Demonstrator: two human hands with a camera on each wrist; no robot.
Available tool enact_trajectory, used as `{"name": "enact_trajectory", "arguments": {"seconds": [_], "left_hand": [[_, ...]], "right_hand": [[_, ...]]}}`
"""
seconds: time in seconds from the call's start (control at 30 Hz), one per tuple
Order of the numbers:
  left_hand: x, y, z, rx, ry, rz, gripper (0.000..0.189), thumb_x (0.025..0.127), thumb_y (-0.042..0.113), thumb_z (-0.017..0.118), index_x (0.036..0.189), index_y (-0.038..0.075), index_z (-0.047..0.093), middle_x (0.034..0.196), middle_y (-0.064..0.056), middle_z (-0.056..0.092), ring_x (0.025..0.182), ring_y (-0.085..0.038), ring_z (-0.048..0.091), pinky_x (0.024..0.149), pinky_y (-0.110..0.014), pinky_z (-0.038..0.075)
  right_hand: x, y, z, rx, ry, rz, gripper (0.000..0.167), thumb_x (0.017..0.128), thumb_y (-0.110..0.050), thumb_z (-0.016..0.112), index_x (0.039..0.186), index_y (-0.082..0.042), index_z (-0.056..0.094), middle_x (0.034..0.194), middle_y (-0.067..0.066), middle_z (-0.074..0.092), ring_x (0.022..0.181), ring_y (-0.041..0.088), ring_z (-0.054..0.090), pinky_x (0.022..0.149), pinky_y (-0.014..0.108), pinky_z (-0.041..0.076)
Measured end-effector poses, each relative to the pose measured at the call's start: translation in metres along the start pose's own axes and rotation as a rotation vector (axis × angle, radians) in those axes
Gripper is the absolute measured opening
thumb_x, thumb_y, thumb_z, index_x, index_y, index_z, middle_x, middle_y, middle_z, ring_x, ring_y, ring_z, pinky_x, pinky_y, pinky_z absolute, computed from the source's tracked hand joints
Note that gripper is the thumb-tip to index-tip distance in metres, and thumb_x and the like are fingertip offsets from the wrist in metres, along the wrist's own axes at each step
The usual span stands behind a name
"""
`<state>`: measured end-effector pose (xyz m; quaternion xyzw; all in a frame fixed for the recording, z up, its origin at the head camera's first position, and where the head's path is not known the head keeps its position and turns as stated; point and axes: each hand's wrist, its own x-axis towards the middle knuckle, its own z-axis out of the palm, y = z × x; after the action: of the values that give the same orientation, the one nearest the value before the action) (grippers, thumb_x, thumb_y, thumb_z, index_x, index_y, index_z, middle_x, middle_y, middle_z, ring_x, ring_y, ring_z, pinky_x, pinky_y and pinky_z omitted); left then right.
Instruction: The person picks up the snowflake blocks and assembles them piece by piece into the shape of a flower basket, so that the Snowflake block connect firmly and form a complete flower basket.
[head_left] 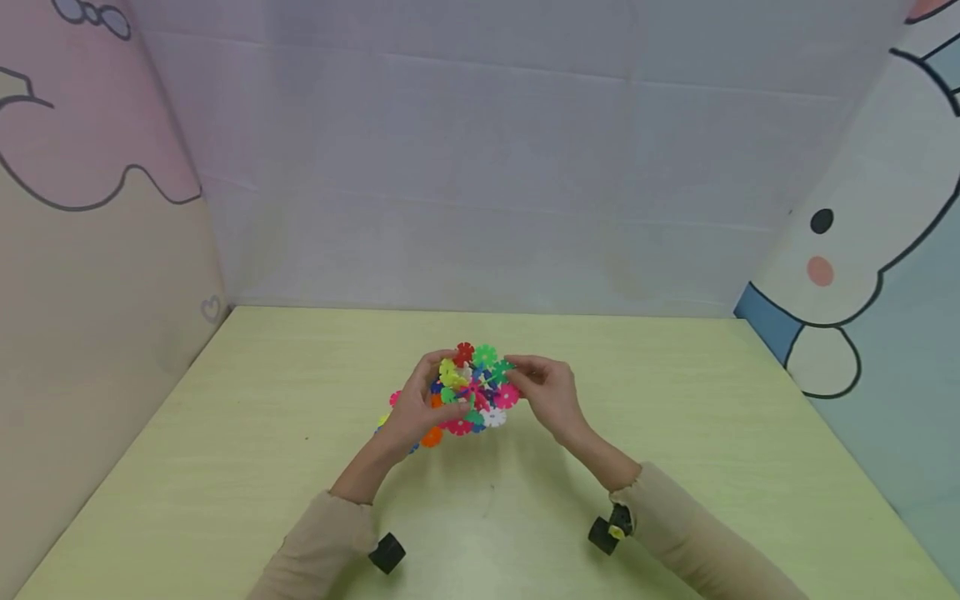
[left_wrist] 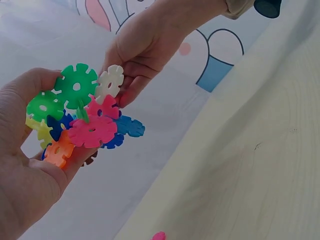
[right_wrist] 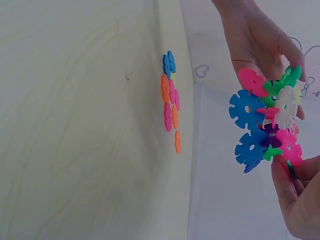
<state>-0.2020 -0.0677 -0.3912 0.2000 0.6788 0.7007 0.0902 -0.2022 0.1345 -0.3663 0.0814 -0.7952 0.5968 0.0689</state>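
Note:
A cluster of interlocked plastic snowflake discs (head_left: 472,390) in many colours is held up above the table between both hands. My left hand (head_left: 411,410) grips its left side, the thumb in front and the fingers behind. On the other side my right hand (head_left: 551,393) pinches a green disc (head_left: 502,371) at the cluster's edge. In the left wrist view a green disc (left_wrist: 76,86) and a pink disc (left_wrist: 93,131) face the camera. The right wrist view shows blue discs (right_wrist: 247,109) and a white disc (right_wrist: 286,107) on the cluster's other side.
Loose discs (right_wrist: 167,89) in blue, orange, pink and yellow lie together on the pale wooden table (head_left: 225,467), partly hidden behind the left hand in the head view. A white wall sheet (head_left: 480,183) rises at the table's back edge, with cartoon-printed panels (head_left: 847,192) at the sides.

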Motion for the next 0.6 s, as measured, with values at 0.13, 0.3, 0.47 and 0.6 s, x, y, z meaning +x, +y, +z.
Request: {"name": "enact_trajectory", "arguments": {"seconds": [0.13,0.3,0.47,0.6], "left_hand": [[0.001,0.0,0.001,-0.013,0.018,0.045,0.065,0.079,0.002,0.067,0.134,0.014,0.033,0.137,-0.013,0.034,0.124,-0.025,0.033,0.089,-0.024,0.045],[0.003,-0.002,0.004,-0.044,0.024,0.057,0.064,0.077,-0.004,0.065,0.132,0.01,0.036,0.134,-0.017,0.037,0.119,-0.025,0.038,0.086,-0.025,0.048],[0.004,-0.001,0.007,-0.037,0.032,0.041,0.065,0.076,-0.002,0.068,0.131,0.012,0.036,0.133,-0.015,0.038,0.118,-0.025,0.039,0.086,-0.03,0.049],[0.008,0.003,0.006,-0.065,0.061,0.018,0.065,0.078,-0.001,0.066,0.132,0.014,0.033,0.136,-0.012,0.035,0.123,-0.026,0.035,0.087,-0.029,0.048]], "right_hand": [[0.004,0.003,-0.002,-0.028,-0.012,-0.039,0.021,0.084,-0.004,0.062,0.103,0.005,0.066,0.084,0.018,0.067,0.07,0.015,0.063,0.062,0.021,0.053],[0.008,0.002,-0.007,-0.034,-0.057,0.002,0.022,0.085,-0.004,0.062,0.104,0.006,0.065,0.088,0.019,0.067,0.071,0.019,0.065,0.064,0.023,0.053],[0.011,0.0,-0.012,-0.023,-0.114,0.056,0.024,0.086,-0.005,0.06,0.107,0.005,0.063,0.094,0.019,0.066,0.072,0.017,0.065,0.066,0.025,0.054],[0.013,-0.004,-0.017,-0.008,-0.206,0.025,0.036,0.088,-0.012,0.059,0.122,0.001,0.055,0.107,0.017,0.059,0.082,0.021,0.065,0.069,0.03,0.054]]}}
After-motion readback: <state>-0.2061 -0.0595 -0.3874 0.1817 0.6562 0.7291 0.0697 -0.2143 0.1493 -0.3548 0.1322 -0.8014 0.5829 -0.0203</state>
